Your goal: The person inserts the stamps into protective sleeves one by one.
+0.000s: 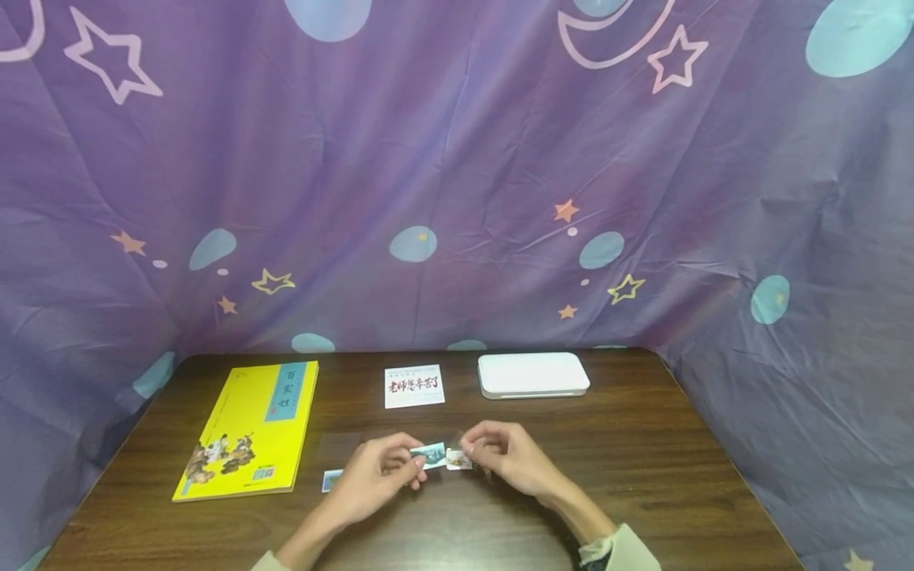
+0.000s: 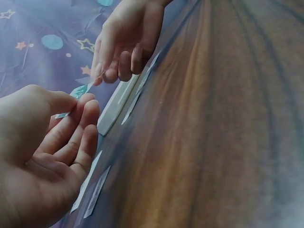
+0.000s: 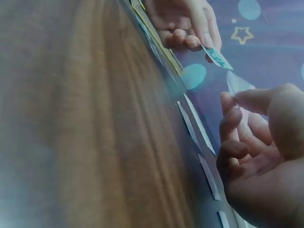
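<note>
My left hand (image 1: 382, 472) pinches a small teal picture stamp (image 1: 430, 455) between thumb and fingers, its free end pointing right. Facing it, my right hand (image 1: 510, 458) pinches a small clear plastic piece (image 3: 239, 84) between thumb and forefinger. In the right wrist view, the plastic's tip is right at the stamp's free end. A second small stamp (image 1: 458, 459) with a white border shows beside the right fingertips in the head view. Another blue stamp (image 1: 332, 480) lies on the table, partly hidden behind my left hand.
A yellow book (image 1: 250, 428) lies on the left of the dark wooden table (image 1: 643, 476). Toward the back are a white card with red writing (image 1: 414, 387) and a white flat case (image 1: 533, 374). A purple patterned curtain (image 1: 457, 159) hangs behind.
</note>
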`<state>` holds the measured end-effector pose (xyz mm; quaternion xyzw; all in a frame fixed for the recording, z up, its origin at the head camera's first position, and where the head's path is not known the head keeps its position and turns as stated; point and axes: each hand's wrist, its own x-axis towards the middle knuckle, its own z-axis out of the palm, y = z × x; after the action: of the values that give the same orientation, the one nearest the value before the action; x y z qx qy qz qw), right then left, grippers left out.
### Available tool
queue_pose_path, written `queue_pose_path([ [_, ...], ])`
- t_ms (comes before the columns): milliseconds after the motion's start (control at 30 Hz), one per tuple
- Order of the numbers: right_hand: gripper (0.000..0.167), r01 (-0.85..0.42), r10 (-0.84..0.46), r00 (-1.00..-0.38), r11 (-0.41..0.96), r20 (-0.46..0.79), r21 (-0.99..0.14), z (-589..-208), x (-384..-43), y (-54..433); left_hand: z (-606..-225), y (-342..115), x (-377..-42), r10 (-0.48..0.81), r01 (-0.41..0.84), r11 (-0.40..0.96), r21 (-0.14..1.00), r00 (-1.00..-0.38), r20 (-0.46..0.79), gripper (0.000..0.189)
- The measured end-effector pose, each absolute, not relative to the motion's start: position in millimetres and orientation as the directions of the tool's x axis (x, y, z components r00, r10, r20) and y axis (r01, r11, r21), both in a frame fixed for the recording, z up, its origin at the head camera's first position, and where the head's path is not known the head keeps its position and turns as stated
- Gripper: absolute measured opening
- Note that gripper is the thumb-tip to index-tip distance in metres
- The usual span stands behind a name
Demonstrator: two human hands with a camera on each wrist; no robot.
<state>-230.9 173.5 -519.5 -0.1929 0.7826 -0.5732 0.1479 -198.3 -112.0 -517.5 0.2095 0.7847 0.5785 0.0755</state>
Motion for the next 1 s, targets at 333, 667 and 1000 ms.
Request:
queue_pose_path([
  [333,0.017,-0.179,-0.507,-0.862,0.292,0.007,-0.939,-530,-218,177,-525,-114,-193,0.413,0.24,0.227,0.944,-0.901,0.13,0.015],
  [667,0.015,-0.179,-0.503,-0.864,0.322,-0.008,-0.93,-533,-218,178,-528,-112,-191,0.429,0.213,0.19,0.958,-0.896,0.114,0.016],
  [1000,0.015,-0.18,-0.516,-0.857,0.327,-0.016,-0.928,-533,-219,180,-527,-110,-193,0.422,0.228,0.208,0.951,-0.898,0.123,0.013],
])
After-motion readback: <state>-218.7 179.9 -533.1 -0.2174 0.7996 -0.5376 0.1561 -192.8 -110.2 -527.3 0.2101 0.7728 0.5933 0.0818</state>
